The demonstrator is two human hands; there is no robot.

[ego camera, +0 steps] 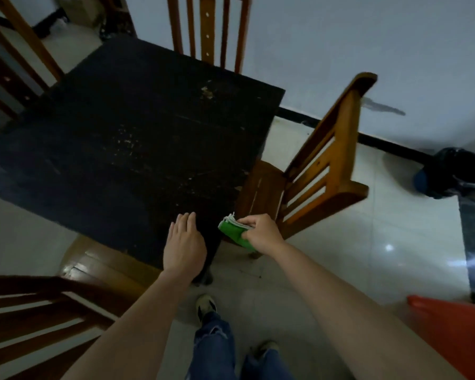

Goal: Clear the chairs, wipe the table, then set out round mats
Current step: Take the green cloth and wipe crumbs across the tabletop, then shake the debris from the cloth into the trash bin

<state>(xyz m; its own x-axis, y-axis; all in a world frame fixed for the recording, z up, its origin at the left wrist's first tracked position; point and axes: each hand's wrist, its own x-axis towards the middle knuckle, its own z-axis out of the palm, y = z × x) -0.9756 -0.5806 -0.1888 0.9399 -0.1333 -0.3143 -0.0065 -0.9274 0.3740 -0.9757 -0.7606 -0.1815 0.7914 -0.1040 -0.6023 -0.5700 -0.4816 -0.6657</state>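
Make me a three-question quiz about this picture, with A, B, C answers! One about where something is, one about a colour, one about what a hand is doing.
1. Where is the left hand?
A. over the table's near corner
B. on a chair back
C. on the floor

2. What colour is the folded cloth?
A. red
B. green
C. yellow

3. What is the right hand doing?
A. hanging open
B. pinching the cloth
C. pushing a chair

Answers: 1 A, it lies flat above the dark table; 2 B, bright green with a white edge; 3 B, its fingers close on the cloth.
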